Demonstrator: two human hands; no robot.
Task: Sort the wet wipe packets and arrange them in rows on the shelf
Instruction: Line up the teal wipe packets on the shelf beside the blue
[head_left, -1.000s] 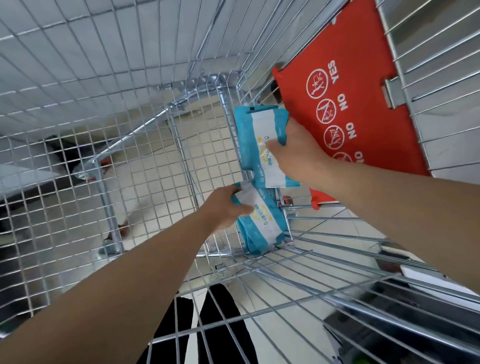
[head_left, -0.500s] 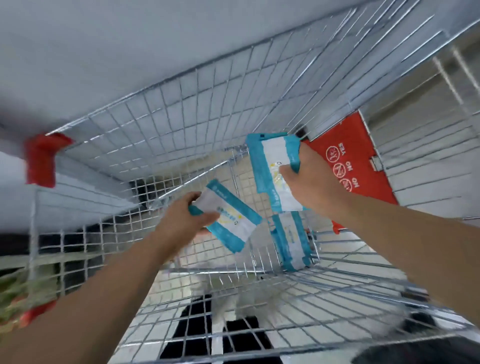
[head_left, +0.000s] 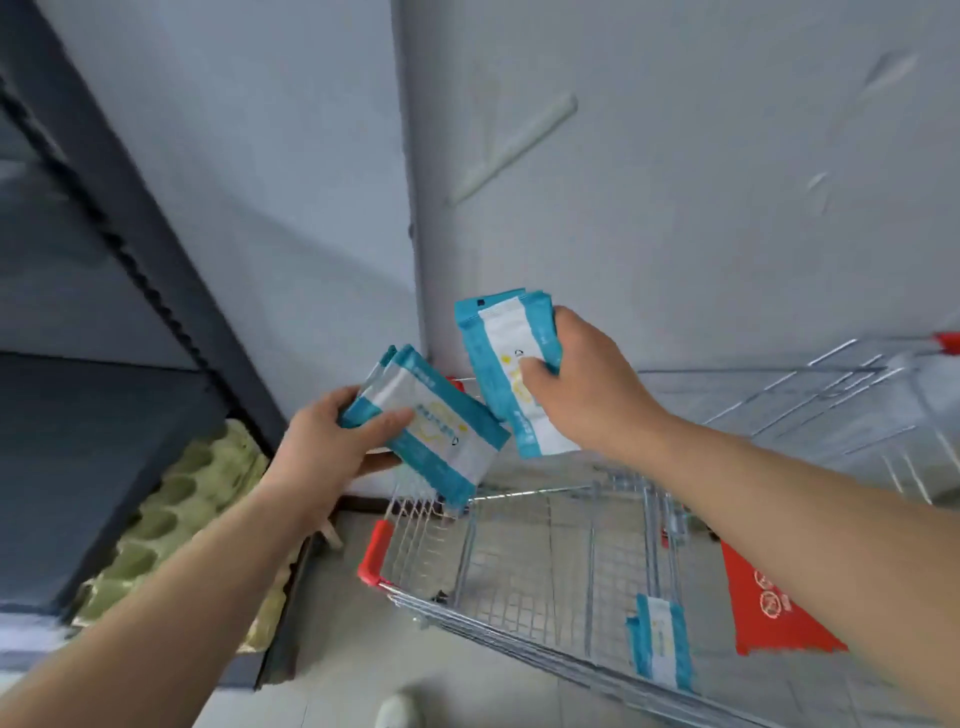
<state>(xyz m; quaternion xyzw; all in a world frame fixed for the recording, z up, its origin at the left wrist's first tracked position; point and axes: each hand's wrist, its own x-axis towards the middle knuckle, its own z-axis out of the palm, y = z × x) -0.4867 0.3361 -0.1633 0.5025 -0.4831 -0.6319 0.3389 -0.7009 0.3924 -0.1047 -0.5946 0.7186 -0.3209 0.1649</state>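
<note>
Both bare forearms reach forward from the lower corners of the view. The left hand (head_left: 324, 449) grips the left stack of packets (head_left: 441, 431), thumb across its face and fingers curled beneath. The right hand (head_left: 592, 382), a little higher and near it, holds the right stack of packets (head_left: 506, 343), thumb on the front and fingers round the far edge.

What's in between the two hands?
In the head view, only wipe packets: the left bundle, gripped by the left hand, and the right bundle, gripped by the right hand.
</note>
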